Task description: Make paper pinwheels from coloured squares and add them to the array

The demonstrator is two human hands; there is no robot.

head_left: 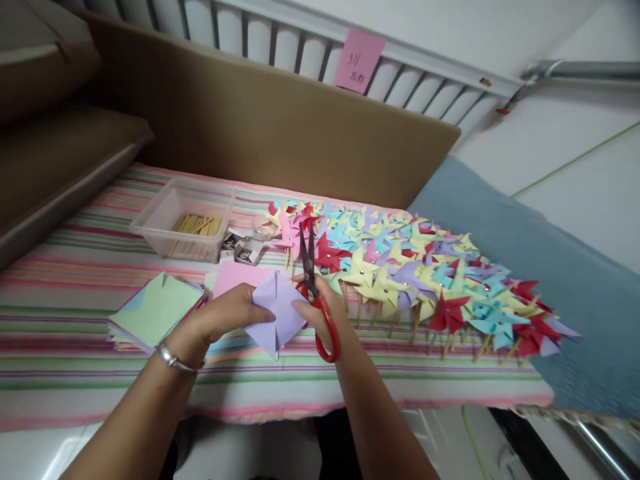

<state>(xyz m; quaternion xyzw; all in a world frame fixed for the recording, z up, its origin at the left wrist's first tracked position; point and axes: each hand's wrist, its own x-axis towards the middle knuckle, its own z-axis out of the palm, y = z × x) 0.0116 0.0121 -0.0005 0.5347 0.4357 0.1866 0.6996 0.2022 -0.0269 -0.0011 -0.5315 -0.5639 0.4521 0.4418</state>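
Note:
My left hand [227, 312] pinches a purple paper square [285, 307], its thumb lying across the front. Slits run inward at the top and bottom corners of the sheet. Red-handled scissors [327, 330] hang on my right hand [320, 307], with their dark blades pointing up and slightly apart. The right thumb also touches the right edge of the purple paper. Behind it lies a pink sheet [240, 275]. To the left of my hands sits a stack of coloured paper squares [153, 310], a pale green one on top.
Many finished paper pinwheels [385, 287] on sticks cover the right side of the striped cloth [65, 320]. A clear plastic box [150, 223] of wooden sticks [197, 225] and a small box of metal pins [245, 250] stand behind my hands. A brown board [260, 127] rises at the back.

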